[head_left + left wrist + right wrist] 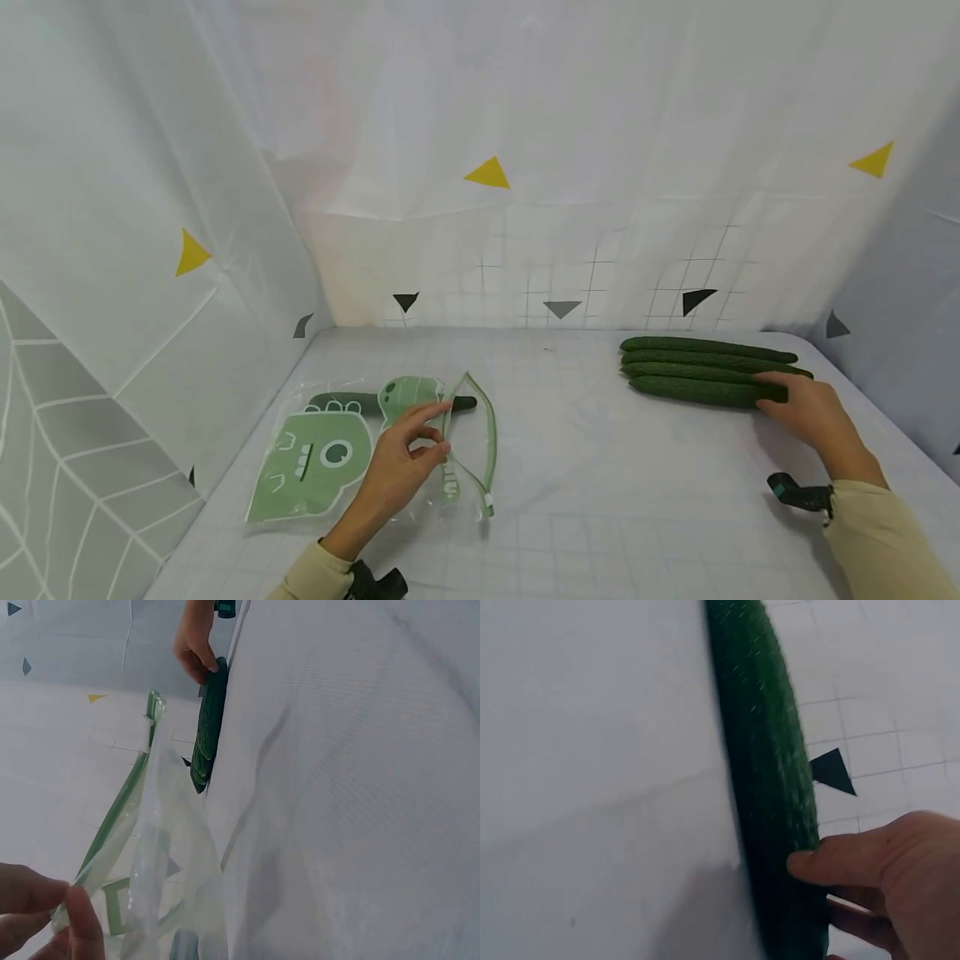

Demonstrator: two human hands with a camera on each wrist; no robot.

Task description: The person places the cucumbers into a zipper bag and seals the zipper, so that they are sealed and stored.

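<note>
My left hand pinches the mouth edge of a clear plastic zip bag printed with a green cartoon monster. In the left wrist view, the bag's green-edged mouth gapes beyond the fingertips. One cucumber lies in the bag, its dark end showing near the mouth. At the right, several cucumbers lie side by side on the table. My right hand holds the right end of the nearest cucumber. In the right wrist view, the thumb presses on that cucumber's side.
A white cloth with faint grid lines covers the table. White curtains with yellow and black triangles enclose the back and sides. Dark wrist-worn devices sit at both sleeves.
</note>
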